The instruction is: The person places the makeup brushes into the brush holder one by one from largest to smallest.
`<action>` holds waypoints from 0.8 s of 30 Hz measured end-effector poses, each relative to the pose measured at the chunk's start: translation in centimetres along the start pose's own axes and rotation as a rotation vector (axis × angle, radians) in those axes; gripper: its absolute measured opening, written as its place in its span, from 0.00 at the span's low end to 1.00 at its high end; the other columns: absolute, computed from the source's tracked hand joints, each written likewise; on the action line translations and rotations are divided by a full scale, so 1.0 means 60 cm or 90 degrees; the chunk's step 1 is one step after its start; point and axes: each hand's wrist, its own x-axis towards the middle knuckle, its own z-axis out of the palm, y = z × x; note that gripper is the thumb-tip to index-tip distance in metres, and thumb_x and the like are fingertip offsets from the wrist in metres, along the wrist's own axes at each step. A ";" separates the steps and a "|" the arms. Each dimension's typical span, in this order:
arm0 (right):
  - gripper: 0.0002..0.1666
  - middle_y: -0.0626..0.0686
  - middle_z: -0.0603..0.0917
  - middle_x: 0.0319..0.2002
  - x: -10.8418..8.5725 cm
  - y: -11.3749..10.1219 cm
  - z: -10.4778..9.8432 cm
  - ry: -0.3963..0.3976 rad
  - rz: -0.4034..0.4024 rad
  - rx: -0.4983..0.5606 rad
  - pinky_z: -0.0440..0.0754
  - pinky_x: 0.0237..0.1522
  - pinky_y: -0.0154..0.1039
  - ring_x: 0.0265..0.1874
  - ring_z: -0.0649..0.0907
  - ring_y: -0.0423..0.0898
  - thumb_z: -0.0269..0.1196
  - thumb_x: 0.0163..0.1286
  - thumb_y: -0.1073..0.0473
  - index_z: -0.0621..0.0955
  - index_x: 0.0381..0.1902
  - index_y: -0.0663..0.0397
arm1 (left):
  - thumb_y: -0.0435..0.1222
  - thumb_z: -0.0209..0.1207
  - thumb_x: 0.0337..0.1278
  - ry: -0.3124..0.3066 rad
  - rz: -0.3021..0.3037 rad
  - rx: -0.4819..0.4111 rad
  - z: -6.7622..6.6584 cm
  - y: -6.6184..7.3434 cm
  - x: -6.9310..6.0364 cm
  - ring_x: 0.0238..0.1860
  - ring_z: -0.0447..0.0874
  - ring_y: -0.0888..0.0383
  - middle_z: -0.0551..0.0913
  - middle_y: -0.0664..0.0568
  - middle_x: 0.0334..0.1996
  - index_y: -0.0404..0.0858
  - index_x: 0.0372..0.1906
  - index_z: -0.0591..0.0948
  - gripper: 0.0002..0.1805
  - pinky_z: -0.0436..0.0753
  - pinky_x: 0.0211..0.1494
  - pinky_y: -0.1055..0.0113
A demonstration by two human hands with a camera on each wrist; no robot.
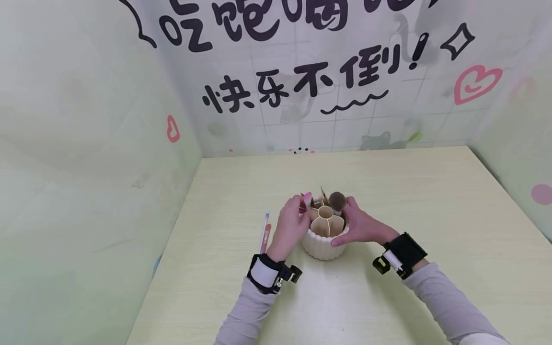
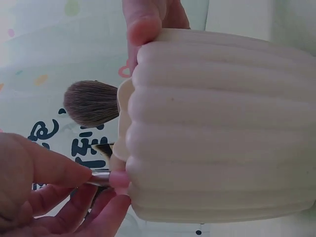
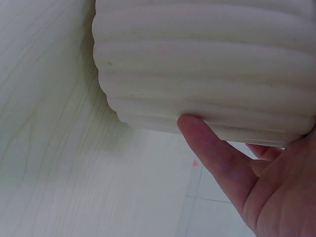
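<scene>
A white ribbed brush holder (image 1: 324,247) with petal-shaped compartments stands on the table. My right hand (image 1: 366,225) grips its right side, the thumb on the ribbed front wall and the fingers round the back. At the holder's left rim my left hand (image 1: 293,223) pinches a makeup brush by its metal ferrule (image 2: 101,177). Its pink handle (image 2: 118,178) points into the holder's opening, and the lower end is hidden. A fluffy dark makeup brush (image 1: 338,201) stands in the holder's back right. Beside it shows a thin gold-toned brush (image 1: 324,195).
Left of my left wrist lie a slim pale stick (image 1: 264,232) and a pinkish-brown one (image 1: 266,238), partly hidden by the hand. The pale wooden table (image 1: 431,201) meets printed wall sheets (image 1: 241,129) at the back and both sides.
</scene>
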 end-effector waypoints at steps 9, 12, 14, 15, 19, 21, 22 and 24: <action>0.58 0.61 0.59 0.49 -0.001 -0.001 -0.001 0.006 -0.010 -0.007 0.70 0.50 0.51 0.47 0.69 0.57 0.76 0.35 0.46 0.62 0.62 0.57 | 0.34 0.56 0.56 -0.048 -0.081 -0.052 -0.022 -0.009 -0.011 0.39 0.79 0.52 0.78 0.44 0.38 0.32 0.43 0.75 0.12 0.80 0.38 0.69; 0.58 0.63 0.58 0.50 -0.001 -0.001 -0.001 0.006 -0.011 -0.016 0.71 0.50 0.52 0.48 0.70 0.58 0.76 0.34 0.46 0.61 0.62 0.57 | 0.35 0.57 0.55 -0.040 -0.108 -0.059 -0.037 -0.020 -0.009 0.40 0.79 0.50 0.78 0.42 0.40 0.31 0.45 0.75 0.14 0.80 0.39 0.66; 0.60 0.64 0.58 0.54 -0.002 -0.002 -0.002 0.004 -0.011 -0.031 0.72 0.50 0.53 0.49 0.70 0.58 0.76 0.35 0.44 0.60 0.63 0.58 | 0.34 0.57 0.54 -0.038 -0.117 -0.054 -0.047 -0.030 -0.009 0.40 0.78 0.49 0.78 0.41 0.40 0.31 0.45 0.74 0.15 0.80 0.41 0.63; 0.61 0.65 0.57 0.57 -0.002 -0.003 -0.003 0.003 -0.010 -0.042 0.73 0.49 0.53 0.49 0.71 0.59 0.75 0.35 0.43 0.59 0.64 0.57 | 0.34 0.57 0.54 -0.042 -0.120 -0.040 -0.051 -0.037 -0.010 0.40 0.78 0.48 0.78 0.41 0.40 0.31 0.45 0.74 0.14 0.80 0.41 0.63; 0.66 0.62 0.51 0.66 -0.002 -0.009 -0.007 -0.011 0.004 -0.069 0.76 0.44 0.52 0.49 0.74 0.59 0.74 0.35 0.38 0.55 0.67 0.56 | 0.34 0.55 0.56 -0.079 -0.122 0.032 -0.064 -0.067 -0.018 0.41 0.77 0.47 0.78 0.41 0.38 0.29 0.44 0.75 0.14 0.78 0.42 0.59; 0.67 0.61 0.49 0.67 -0.001 -0.011 -0.010 -0.025 -0.001 -0.074 0.77 0.43 0.52 0.49 0.75 0.58 0.73 0.36 0.38 0.53 0.68 0.56 | 0.34 0.53 0.58 -0.099 -0.131 0.063 -0.068 -0.085 -0.024 0.41 0.77 0.47 0.78 0.41 0.38 0.28 0.45 0.75 0.14 0.78 0.42 0.59; 0.67 0.61 0.49 0.67 -0.001 -0.011 -0.012 -0.032 -0.006 -0.071 0.76 0.45 0.53 0.50 0.74 0.58 0.73 0.36 0.38 0.52 0.68 0.56 | 0.34 0.52 0.58 -0.105 -0.141 0.074 -0.070 -0.095 -0.028 0.40 0.77 0.47 0.78 0.40 0.38 0.28 0.45 0.75 0.14 0.78 0.41 0.59; 0.67 0.62 0.49 0.67 -0.003 -0.012 -0.018 -0.045 -0.021 -0.055 0.74 0.49 0.55 0.53 0.72 0.59 0.73 0.38 0.41 0.50 0.68 0.58 | 0.34 0.51 0.59 -0.114 -0.171 0.089 -0.073 -0.116 -0.034 0.40 0.76 0.48 0.77 0.41 0.38 0.28 0.45 0.74 0.14 0.78 0.40 0.59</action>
